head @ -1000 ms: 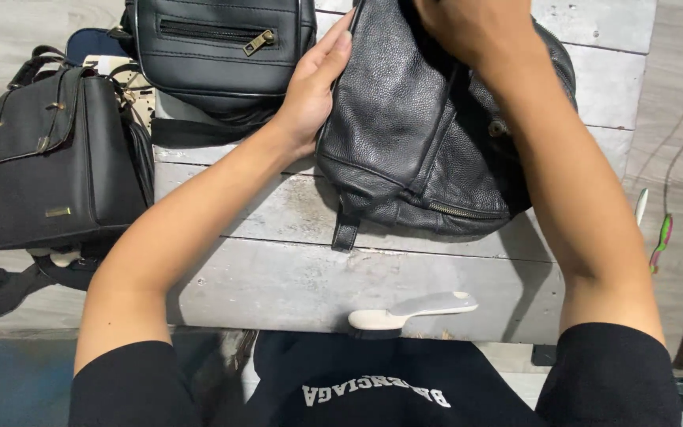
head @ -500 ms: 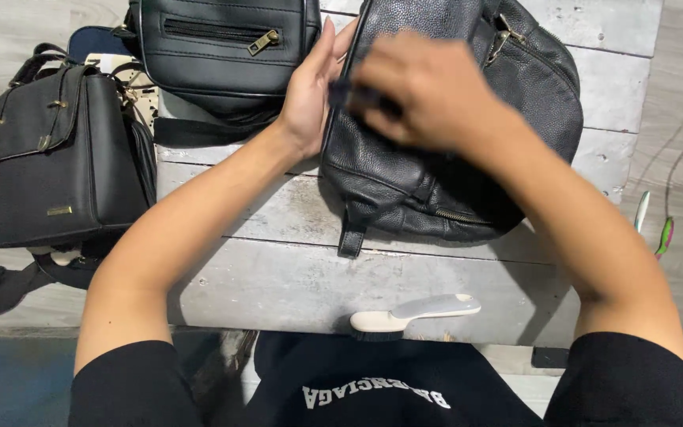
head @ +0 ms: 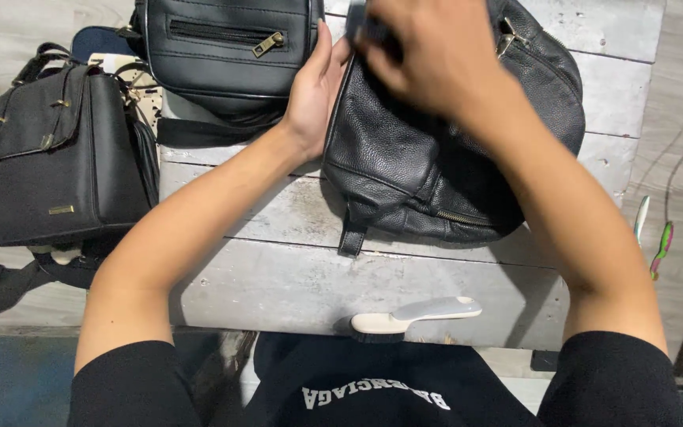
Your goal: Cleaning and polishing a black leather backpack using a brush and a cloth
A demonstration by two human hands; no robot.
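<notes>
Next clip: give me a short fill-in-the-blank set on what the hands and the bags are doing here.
1. The left hand lies flat against the ____ side of the black leather bag.
2. The right hand is blurred above the bag's ____ part.
3. A white-handled ____ lies at the near edge of the grey wooden table.

Missing words: left; upper; brush

The left hand (head: 316, 91) lies open and flat, its fingers straight and pointing to 12 o'clock, with the forearm running down to 7 o'clock. The right hand (head: 428, 51) is blurred, fingers bent, its forearm going down to 5 o'clock.
</notes>
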